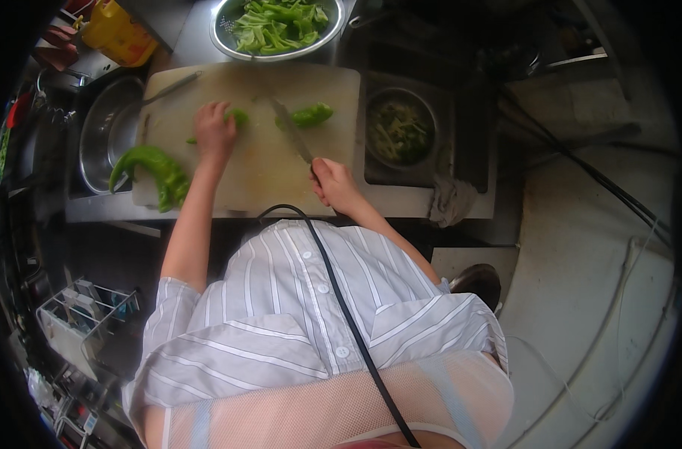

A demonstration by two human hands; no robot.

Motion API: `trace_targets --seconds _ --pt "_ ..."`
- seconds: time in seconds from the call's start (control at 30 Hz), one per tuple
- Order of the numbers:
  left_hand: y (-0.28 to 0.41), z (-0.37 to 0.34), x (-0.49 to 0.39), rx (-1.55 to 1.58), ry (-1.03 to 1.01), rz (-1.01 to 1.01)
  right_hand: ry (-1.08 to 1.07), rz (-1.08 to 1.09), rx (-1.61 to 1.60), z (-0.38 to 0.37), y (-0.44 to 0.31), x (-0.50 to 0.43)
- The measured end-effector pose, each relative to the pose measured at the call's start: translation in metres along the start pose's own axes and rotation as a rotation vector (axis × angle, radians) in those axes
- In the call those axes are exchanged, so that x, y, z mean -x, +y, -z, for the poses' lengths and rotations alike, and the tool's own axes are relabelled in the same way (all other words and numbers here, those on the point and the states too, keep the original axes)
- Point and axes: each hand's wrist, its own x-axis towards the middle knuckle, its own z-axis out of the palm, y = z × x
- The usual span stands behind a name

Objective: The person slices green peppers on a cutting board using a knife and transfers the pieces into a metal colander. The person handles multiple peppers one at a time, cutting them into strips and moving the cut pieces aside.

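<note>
On a white plastic cutting board (262, 163), my left hand (214, 132) has its fingers on a green pepper piece (237, 117). My right hand (334, 185) grips the handle of a kitchen knife (293, 130), its blade pointing up and left across the board. Touching or close behind the blade lies another green pepper piece (313, 115). Long curved green peppers (158, 171) rest at the board's lower left corner. A thin tool with a metal handle (175, 87) lies at the upper left corner.
A metal colander (217, 42) of cut green peppers stands beyond the board. To the left is a metal basin (88, 151); to the right, a round container of green scraps (400, 129) and a grey rag (453, 202) over the counter's edge. A yellow jug (119, 33) stands far left.
</note>
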Motion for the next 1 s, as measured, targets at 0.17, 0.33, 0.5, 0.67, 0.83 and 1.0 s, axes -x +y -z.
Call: trace_targets --seconds 0.17,0.33,0.5,0.67,0.83,1.0 --pt "0.064 -0.025 -0.021 0.248 -0.349 0.072 0.167 0.057 -0.112 0.035 0.003 0.028" --pt "0.094 -0.046 -0.020 0.143 -0.671 0.218 0.206 -0.044 -0.284 0.048 0.012 0.029" --pt "0.106 -0.058 0.012 0.251 -0.542 0.306 0.157 -0.156 -0.419 0.036 0.013 0.026" --pt "0.114 -0.057 0.017 0.283 -0.540 0.382 0.126 -0.168 -0.394 0.030 0.009 0.027" --pt "0.129 -0.060 0.000 0.094 -0.483 0.349 0.123 -0.141 -0.285 0.030 0.009 0.026" --pt "0.137 -0.068 -0.007 -0.012 -0.459 0.303 0.131 -0.157 -0.254 0.029 0.004 0.022"
